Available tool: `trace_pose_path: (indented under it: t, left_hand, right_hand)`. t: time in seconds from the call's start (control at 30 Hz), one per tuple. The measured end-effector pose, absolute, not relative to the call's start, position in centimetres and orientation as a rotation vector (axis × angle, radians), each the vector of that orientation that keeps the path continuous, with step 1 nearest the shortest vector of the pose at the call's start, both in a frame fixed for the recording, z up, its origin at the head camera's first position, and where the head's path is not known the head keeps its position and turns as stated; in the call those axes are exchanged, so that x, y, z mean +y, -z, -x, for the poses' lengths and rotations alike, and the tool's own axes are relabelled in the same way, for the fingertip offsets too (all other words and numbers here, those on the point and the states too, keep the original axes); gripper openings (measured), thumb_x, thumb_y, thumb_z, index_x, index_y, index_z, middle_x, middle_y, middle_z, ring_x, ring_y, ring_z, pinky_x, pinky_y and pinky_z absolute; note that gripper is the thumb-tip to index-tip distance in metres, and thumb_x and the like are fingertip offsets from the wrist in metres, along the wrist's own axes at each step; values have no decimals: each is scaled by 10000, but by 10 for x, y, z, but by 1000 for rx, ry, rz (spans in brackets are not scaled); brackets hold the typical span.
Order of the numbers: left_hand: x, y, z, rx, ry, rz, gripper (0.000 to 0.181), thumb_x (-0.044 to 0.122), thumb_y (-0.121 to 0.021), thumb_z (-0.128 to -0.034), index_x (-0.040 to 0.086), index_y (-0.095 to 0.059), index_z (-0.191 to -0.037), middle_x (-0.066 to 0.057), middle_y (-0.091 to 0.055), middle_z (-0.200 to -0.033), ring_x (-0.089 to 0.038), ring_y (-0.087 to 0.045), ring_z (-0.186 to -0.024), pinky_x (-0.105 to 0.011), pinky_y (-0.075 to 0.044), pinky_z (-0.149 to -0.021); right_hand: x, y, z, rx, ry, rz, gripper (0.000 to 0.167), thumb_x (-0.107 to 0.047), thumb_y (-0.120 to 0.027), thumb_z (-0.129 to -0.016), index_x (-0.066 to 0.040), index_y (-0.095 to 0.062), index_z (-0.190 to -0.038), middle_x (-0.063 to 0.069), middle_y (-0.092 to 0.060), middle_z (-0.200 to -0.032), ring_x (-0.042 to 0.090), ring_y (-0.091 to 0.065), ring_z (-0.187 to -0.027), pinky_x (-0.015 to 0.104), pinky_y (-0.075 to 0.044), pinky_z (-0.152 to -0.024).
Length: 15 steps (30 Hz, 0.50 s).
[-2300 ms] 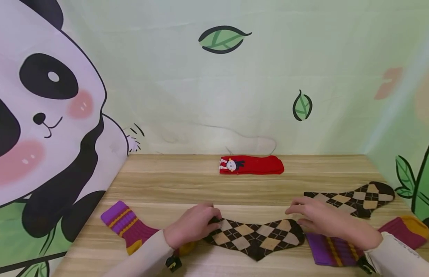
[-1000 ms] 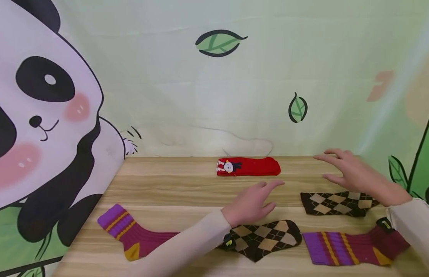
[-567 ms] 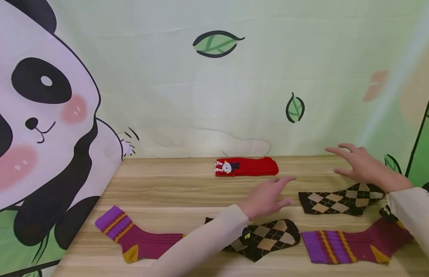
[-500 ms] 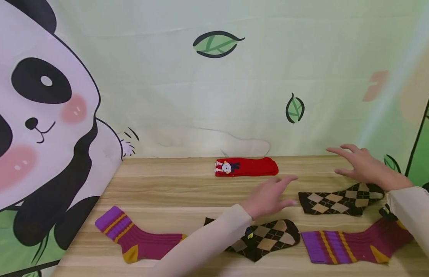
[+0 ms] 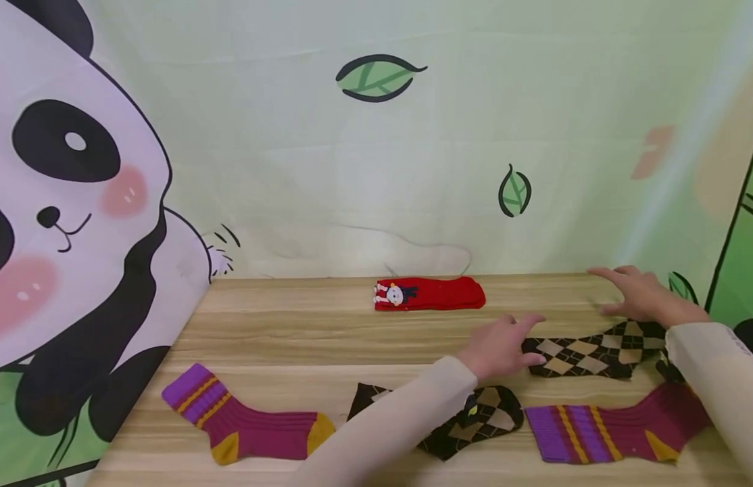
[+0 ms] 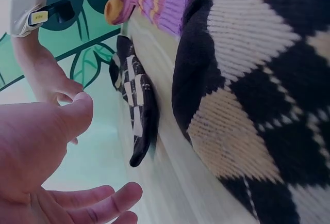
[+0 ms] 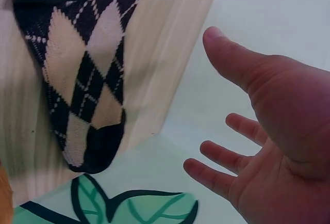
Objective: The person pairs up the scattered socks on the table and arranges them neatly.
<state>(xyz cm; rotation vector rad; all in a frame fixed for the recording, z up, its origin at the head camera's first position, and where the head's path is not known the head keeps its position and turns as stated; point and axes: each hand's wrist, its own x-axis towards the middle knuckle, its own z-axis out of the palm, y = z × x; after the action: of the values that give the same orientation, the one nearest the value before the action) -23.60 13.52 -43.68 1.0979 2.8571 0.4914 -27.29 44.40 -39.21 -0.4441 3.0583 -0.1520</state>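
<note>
In the head view my left hand (image 5: 499,346) hovers at the cuff end of the upper argyle sock (image 5: 586,355), thumb and fingers spread, nothing held. My right hand (image 5: 641,294) hangs just beyond the toe end of that sock, also with spread fingers; the right wrist view shows the sock's toe (image 7: 105,146) apart from the fingers. A second argyle sock (image 5: 492,423) lies in front, partly hidden under my left forearm. To its right is a purple and maroon striped sock (image 5: 595,433), partly covered by my right sleeve.
A matching purple and maroon sock (image 5: 267,433) lies at the left of the wooden table (image 5: 279,331). A folded red sock (image 5: 443,293) with a small figure rests near the back wall. A panda-printed cloth (image 5: 376,169) encloses the back and sides.
My left hand has left the front argyle sock and moved right to the upper one's cuff. My right hand rose to the back right, then sank slightly near that sock's toe.
</note>
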Motion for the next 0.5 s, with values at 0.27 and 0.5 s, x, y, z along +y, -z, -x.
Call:
trace_pose_path:
  t: [0.27,0.5]
  left_hand:
    - [156,446,240,2854,-367,-1095,706,579,-658,-943,396,-366,-1560,17,-603,-1370,-116,-622,-1139,-246,-523,-690]
    - [163,450,241,2855,-304,-1060,676,587,-655,-941,391,-407,-1538,23,-565,-1413,-131,-604,-1183,-275,-543,-767]
  right_hand:
    - [459,410,275,2996,172,373,851,-238,-856,-835,103,-359,-1436,507,-420,-1320,676,-431,-1166,768,-387,-878]
    - [470,418,272,2864,225,271,927,-303,-877,-820,157,-353,-1431,524,-384,-1343,689,-419,-1184,707,-460,-867]
